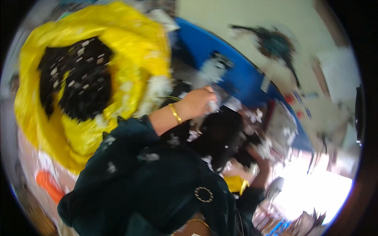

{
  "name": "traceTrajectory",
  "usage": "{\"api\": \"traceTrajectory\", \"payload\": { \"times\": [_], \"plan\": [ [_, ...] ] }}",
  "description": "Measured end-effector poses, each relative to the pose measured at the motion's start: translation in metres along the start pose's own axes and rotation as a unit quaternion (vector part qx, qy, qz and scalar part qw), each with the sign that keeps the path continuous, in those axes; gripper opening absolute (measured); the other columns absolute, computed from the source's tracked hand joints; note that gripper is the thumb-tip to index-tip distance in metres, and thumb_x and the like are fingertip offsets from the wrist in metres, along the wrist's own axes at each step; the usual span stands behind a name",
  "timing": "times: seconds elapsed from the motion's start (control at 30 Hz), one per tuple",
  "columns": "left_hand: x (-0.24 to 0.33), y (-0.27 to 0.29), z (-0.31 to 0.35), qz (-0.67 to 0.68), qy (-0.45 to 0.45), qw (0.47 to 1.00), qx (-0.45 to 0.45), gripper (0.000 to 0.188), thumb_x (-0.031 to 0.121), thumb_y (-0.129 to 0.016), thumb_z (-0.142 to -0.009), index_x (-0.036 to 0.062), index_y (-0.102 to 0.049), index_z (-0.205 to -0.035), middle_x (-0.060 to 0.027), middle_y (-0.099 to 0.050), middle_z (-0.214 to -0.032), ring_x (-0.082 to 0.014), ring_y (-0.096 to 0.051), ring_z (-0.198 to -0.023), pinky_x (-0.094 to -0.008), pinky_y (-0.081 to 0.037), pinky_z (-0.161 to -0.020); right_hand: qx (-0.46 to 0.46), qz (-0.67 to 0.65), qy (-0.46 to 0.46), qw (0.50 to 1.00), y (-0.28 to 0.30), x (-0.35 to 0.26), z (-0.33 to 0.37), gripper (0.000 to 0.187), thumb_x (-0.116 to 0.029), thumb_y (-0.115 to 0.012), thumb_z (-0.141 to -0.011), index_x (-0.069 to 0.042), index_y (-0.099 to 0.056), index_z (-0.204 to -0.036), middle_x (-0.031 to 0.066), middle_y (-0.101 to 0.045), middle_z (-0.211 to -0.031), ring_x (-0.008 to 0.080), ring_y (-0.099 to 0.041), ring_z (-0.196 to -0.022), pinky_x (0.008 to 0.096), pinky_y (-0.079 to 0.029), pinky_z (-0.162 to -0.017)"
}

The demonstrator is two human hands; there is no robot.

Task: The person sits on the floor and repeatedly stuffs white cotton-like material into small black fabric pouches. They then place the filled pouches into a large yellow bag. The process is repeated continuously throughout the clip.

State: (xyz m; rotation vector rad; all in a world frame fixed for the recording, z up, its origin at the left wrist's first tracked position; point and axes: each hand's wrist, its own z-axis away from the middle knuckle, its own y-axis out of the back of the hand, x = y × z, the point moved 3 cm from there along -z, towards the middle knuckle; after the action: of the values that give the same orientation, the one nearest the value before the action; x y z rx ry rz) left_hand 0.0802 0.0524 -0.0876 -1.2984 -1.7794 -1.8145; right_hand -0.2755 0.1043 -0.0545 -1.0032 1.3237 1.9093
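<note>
My left hand (pixel 201 100), below a gold bangle (pixel 175 114), is closed with its fingers curled round a tuft of white fluff (pixel 213 105). Dark cloth-like material (pixel 220 135) flecked with white lies beneath it, between my hands. My right hand (pixel 260 156) is farther right, beside a clump of white fluff (pixel 265 147) and a dark piece; blur hides its fingers. On the left, a large yellow plastic bag (pixel 143 47) gapes with black material (pixel 88 80) speckled with pale bits inside. White fluff also clings to my dark green sleeves.
A blue panel with a curved-looking edge (pixel 244 74) runs beyond my hands. Past it a dark object with thin legs (pixel 275 44) stands on a pale floor. An orange item (pixel 49 185) lies at lower left. Bright light fills the lower right.
</note>
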Motion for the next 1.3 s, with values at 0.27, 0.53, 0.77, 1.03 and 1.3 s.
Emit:
{"api": "traceTrajectory", "payload": {
  "times": [0.27, 0.53, 0.77, 1.03, 1.3],
  "plan": [
    [-0.080, 0.174, 0.169, -0.342, 0.326, 0.785, 0.399, 0.035, 0.023, -0.076, -0.073, 0.0088, -0.063, -0.102, -0.0120, -0.060, -0.103, -0.0312, -0.059, -0.100, -0.0384, -0.049, -0.084, -0.027, 0.213, -0.350, 0.912, 0.090, 0.227, 0.196, 0.032, -0.007, -0.074, -0.076, 0.002, -0.065, -0.106, 0.0104, -0.069, -0.093, 0.0182, -0.065, -0.084, 0.0318, -0.053, -0.074],
    [-0.158, 0.222, 0.226, -0.363, 0.544, 0.709, 0.264, 0.031, 0.024, -0.075, -0.077, 0.0093, -0.062, -0.101, -0.0131, -0.059, -0.108, -0.0347, -0.060, -0.099, -0.0428, -0.051, -0.082, 0.002, 0.249, -0.124, 0.960, 0.029, 0.095, 0.045, 0.031, -0.013, -0.075, -0.075, 0.001, -0.067, -0.101, 0.0155, -0.069, -0.091, 0.0274, -0.067, -0.084, 0.0340, -0.051, -0.077],
    [-0.099, 0.236, 0.189, 0.114, 0.243, 0.856, 0.442, 0.017, 0.008, -0.068, -0.085, 0.0031, -0.061, -0.101, 0.0037, -0.057, -0.085, -0.0068, -0.052, -0.075, -0.0229, -0.043, -0.065, -0.079, 0.014, 0.018, 0.997, -0.055, -0.047, -0.062, 0.028, -0.004, -0.065, -0.086, 0.003, -0.063, -0.113, 0.0112, -0.066, -0.111, 0.0168, -0.064, -0.099, 0.0277, -0.050, -0.085],
    [-0.020, 0.114, 0.077, 0.479, 0.086, 0.860, 0.155, 0.031, -0.001, -0.061, -0.087, 0.0069, -0.055, -0.116, -0.0012, -0.061, -0.107, -0.0089, -0.055, -0.094, -0.0219, -0.043, -0.082, -0.156, -0.053, 0.312, 0.936, -0.150, -0.176, -0.115, 0.061, -0.023, -0.082, -0.072, -0.001, -0.056, -0.122, 0.0132, -0.059, -0.120, 0.0227, -0.057, -0.111, 0.0324, -0.044, -0.093],
    [0.013, 0.035, 0.015, 0.541, 0.125, 0.826, 0.098, 0.065, 0.016, -0.068, -0.086, 0.0068, -0.034, -0.141, -0.0080, -0.050, -0.127, -0.0172, -0.049, -0.116, -0.0330, -0.040, -0.100, 0.145, -0.037, 0.182, 0.972, -0.129, -0.144, -0.110, 0.039, -0.017, -0.079, -0.072, 0.002, -0.060, -0.099, 0.0135, -0.060, -0.092, 0.0230, -0.059, -0.082, 0.0331, -0.048, -0.072]
  ]
}}
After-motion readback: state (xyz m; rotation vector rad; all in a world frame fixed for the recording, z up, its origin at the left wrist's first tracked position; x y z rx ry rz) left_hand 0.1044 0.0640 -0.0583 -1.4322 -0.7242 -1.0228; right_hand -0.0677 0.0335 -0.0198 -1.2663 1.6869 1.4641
